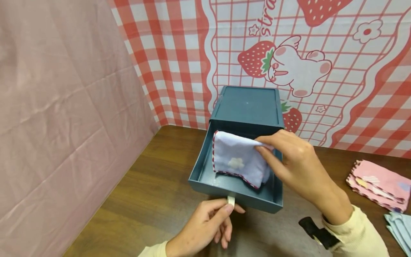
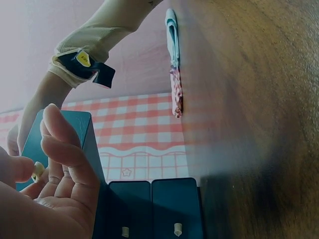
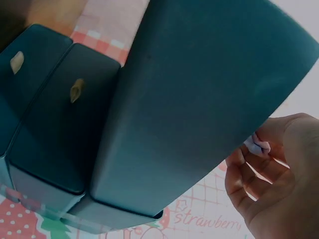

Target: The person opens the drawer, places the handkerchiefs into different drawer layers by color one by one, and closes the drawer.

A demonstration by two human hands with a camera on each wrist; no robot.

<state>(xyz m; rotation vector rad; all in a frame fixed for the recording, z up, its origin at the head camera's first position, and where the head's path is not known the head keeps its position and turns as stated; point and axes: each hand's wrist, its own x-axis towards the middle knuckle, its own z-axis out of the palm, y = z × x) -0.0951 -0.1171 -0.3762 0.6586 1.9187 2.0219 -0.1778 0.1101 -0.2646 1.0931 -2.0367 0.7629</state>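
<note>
a: nearest in the head view is the left grip (image 1: 208, 220), at the front of the open drawer (image 1: 257, 204), thumb and fingers pinching its pale pull tab (image 1: 231, 201). the right?

b: the right grip (image 1: 298, 164) reaches over the drawer's right side, thumb and forefinger nearly together on the folded lavender cloth (image 1: 236, 151). that cloth is within the drawer; whether its lower edge touches the drawer's floor, i can't tell. right of the drawer, a pink cloth (image 1: 380, 184) and a light-blue cloth (image 1: 399, 228) lie on the bench (image 1: 128, 200).

a: any risk?

b: pinched only by its upper edge, the cloth could flop unfolded.

a: the left wrist view shows two closed drawers (image 2: 172, 204) below the open one. too hard a tug on the tab might pull the drawer right out.

b: in the right wrist view, the drawer's outer face hides most of the cloth; a scrap shows in the pinch. moved too low, a loose corner could catch the drawer's rim.
</note>
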